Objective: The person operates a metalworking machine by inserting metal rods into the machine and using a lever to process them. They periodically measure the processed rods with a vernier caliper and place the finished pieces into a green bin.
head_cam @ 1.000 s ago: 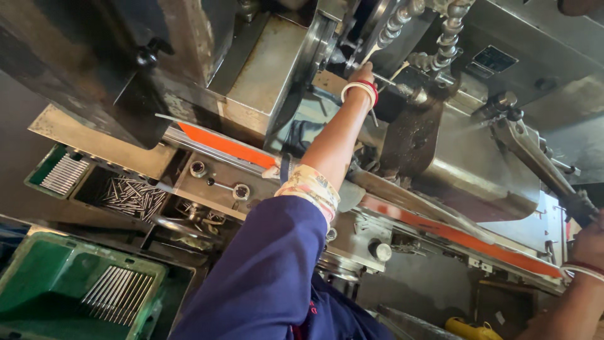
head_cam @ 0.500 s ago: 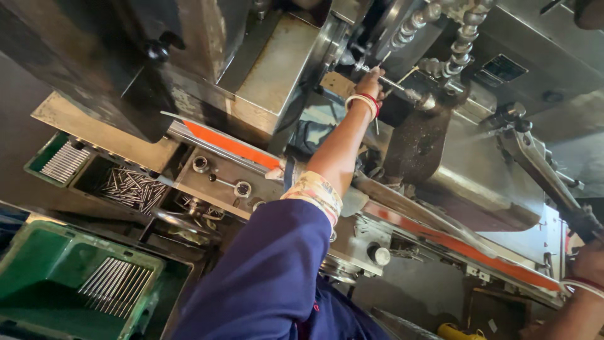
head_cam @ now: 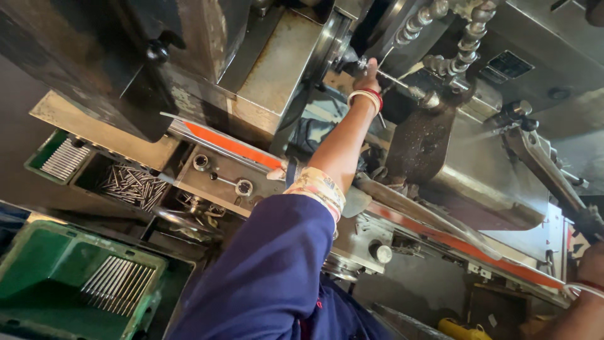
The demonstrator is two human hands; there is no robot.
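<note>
Rod stock [head_cam: 395, 78], a thin steel bar, lies just beside the lathe chuck [head_cam: 332, 45], its long axis running out rightward. My left hand [head_cam: 370, 74] is at its chuck end, fingers curled onto it. My right hand [head_cam: 588, 264] grips the long lever [head_cam: 542, 165], well apart.

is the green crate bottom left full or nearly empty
Nearly empty: the green crate holds only one small row of thin metal rods; most of its floor shows bare.
</note>
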